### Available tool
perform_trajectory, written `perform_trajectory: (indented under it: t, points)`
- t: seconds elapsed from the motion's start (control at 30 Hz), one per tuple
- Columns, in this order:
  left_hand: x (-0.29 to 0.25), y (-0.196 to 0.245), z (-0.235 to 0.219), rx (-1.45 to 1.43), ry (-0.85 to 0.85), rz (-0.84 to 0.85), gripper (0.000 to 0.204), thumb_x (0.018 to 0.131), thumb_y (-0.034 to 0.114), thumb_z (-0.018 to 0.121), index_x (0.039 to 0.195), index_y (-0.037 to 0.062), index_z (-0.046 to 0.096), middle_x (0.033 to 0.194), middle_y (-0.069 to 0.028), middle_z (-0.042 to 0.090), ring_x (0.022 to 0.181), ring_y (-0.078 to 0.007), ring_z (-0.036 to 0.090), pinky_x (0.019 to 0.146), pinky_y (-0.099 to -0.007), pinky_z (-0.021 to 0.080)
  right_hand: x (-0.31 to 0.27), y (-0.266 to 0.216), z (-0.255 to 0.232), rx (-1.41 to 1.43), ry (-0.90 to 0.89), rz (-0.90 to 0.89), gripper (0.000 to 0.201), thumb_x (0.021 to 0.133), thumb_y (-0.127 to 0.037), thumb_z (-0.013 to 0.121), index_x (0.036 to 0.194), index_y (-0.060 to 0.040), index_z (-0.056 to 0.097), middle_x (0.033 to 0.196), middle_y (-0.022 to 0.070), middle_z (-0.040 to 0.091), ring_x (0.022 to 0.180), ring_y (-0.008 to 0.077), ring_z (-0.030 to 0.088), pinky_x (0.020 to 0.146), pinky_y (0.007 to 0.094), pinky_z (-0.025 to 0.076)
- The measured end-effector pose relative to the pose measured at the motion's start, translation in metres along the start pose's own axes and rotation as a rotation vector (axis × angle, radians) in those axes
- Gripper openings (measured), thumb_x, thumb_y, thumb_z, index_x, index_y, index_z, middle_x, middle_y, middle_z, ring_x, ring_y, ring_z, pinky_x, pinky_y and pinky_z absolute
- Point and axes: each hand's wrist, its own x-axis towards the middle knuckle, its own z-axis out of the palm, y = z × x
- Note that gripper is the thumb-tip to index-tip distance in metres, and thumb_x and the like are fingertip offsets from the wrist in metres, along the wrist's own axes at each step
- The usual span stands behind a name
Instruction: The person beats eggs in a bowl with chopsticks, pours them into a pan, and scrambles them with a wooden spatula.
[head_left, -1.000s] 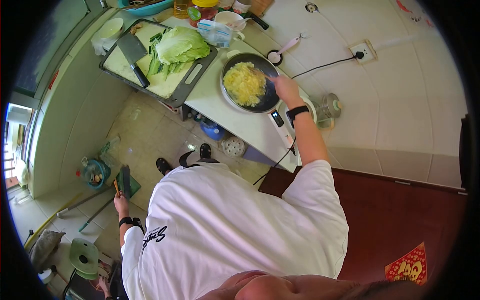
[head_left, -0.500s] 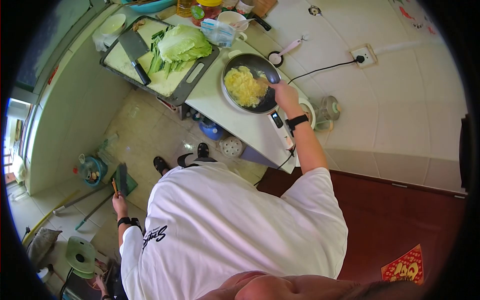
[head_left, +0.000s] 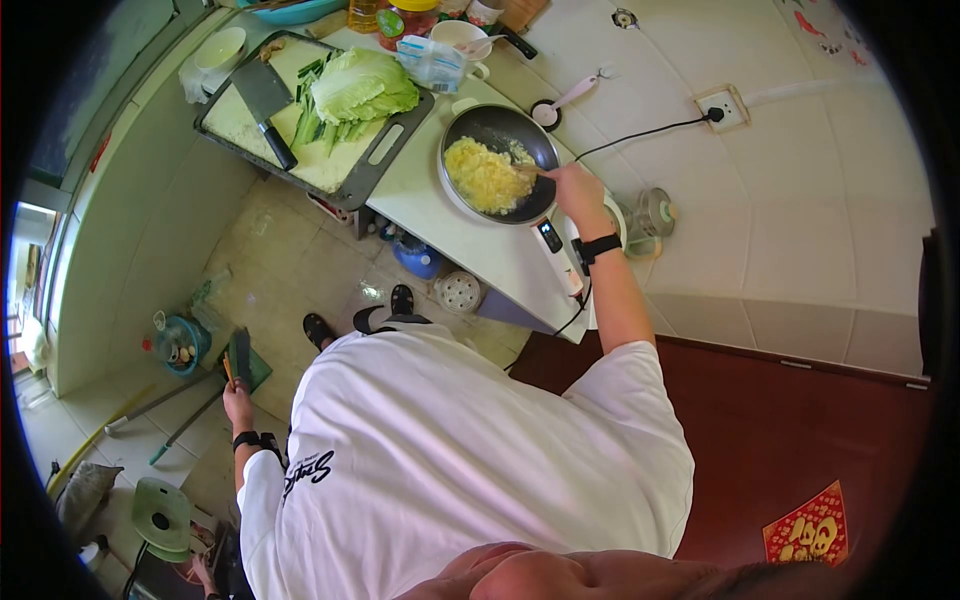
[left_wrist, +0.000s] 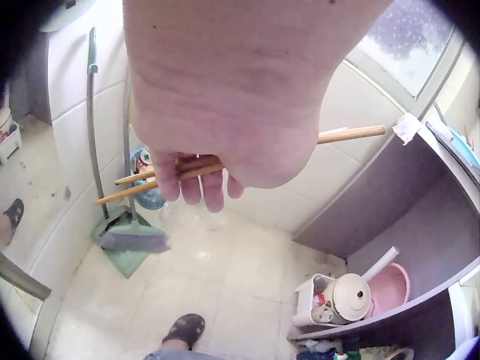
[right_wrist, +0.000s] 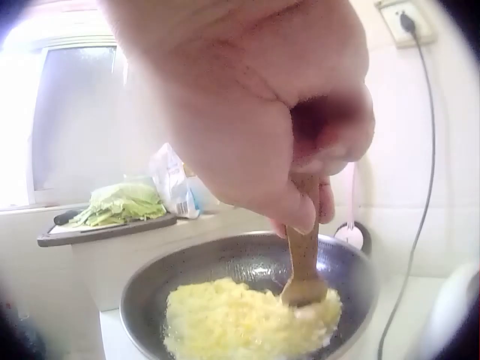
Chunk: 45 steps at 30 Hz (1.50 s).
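Note:
My right hand [head_left: 580, 197] grips a wooden spatula [right_wrist: 304, 255] upright, its flat end down in the scrambled egg [right_wrist: 240, 319]. The yellow egg lies mostly on the near left side of a dark frying pan [head_left: 540, 140], with small bits spread towards the back. The pan sits on a white electric cooker with a lit display [head_left: 549, 236] on its handle-like control. Low at my left side, away from the counter, my left hand [head_left: 238, 405] holds a pair of wooden chopsticks [left_wrist: 352, 135], its fingers curled round them.
Left of the pan, a cutting board [head_left: 375, 180] bears a cabbage [head_left: 365, 88] and a cleaver [head_left: 263, 92]. A plastic packet [head_left: 430, 65] and a white bowl [head_left: 458, 35] stand behind. A black cord [head_left: 640, 133] runs to the wall socket. A dustpan [left_wrist: 127, 255] is on the floor.
My right hand has shifted slightly nearer with the spatula. The egg has moved towards the near side, baring more of the pan's far side. My left hand stays low with the chopsticks.

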Motion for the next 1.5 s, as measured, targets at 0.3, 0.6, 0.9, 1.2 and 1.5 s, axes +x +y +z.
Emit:
perform_trajectory:
  t: [0.3,0.6,0.9,1.2,1.5]
  points:
    - [0.003,0.011,-0.004,-0.049,-0.017,-0.003,0.021,0.094,0.015,0.050,0.099,0.0019,0.066,0.071,-0.0019,0.060,0.067,-0.0126,0.056,0.064,-0.0282,0.045,0.015,-0.012,0.015,-0.027,0.060,0.017,0.026,0.079,-0.009,0.059,0.099,-0.0195,0.073,0.090,0.0117,0.063,0.080,0.0315,0.066,0.068,0.0428,0.053]
    - [0.007,0.000,0.003,-0.012,-0.042,-0.016,0.021,0.092,0.015,0.052,0.099,0.0012,0.066,0.069,0.0000,0.058,0.065,-0.0116,0.054,0.062,-0.0278,0.044,0.013,-0.011,0.000,-0.024,0.040,0.018,0.020,0.076,-0.007,0.061,0.090,-0.0150,0.073,0.086,0.0127,0.065,0.080,0.0318,0.066,0.070,0.0420,0.053]
    - [0.010,0.004,0.003,-0.081,-0.053,-0.022,0.022,0.092,0.017,0.053,0.100,0.0008,0.066,0.073,-0.0026,0.061,0.068,-0.0131,0.056,0.064,-0.0297,0.045,-0.023,-0.020,-0.004,-0.040,-0.102,-0.017,0.015,0.075,-0.009,0.062,0.087,-0.0116,0.071,0.083,0.0139,0.067,0.076,0.0331,0.067,0.068,0.0439,0.053]
    - [0.011,-0.001,0.005,0.064,-0.045,-0.016,0.025,0.092,0.020,0.054,0.103,0.0019,0.067,0.078,-0.0066,0.065,0.075,-0.0168,0.062,0.071,-0.0316,0.048,0.024,-0.009,0.007,-0.029,0.037,0.049,0.021,0.077,-0.009,0.061,0.095,-0.0134,0.072,0.085,0.0145,0.067,0.080,0.0331,0.067,0.071,0.0441,0.053]
    - [0.004,-0.023,0.011,0.036,-0.020,-0.022,0.027,0.093,0.024,0.053,0.102,0.0026,0.067,0.079,-0.0095,0.066,0.075,-0.0211,0.063,0.072,-0.0338,0.048,-0.027,-0.040,-0.029,0.072,-0.245,0.039,0.017,0.075,-0.011,0.064,0.091,-0.0106,0.071,0.085,0.0161,0.068,0.082,0.0339,0.067,0.072,0.0436,0.053]
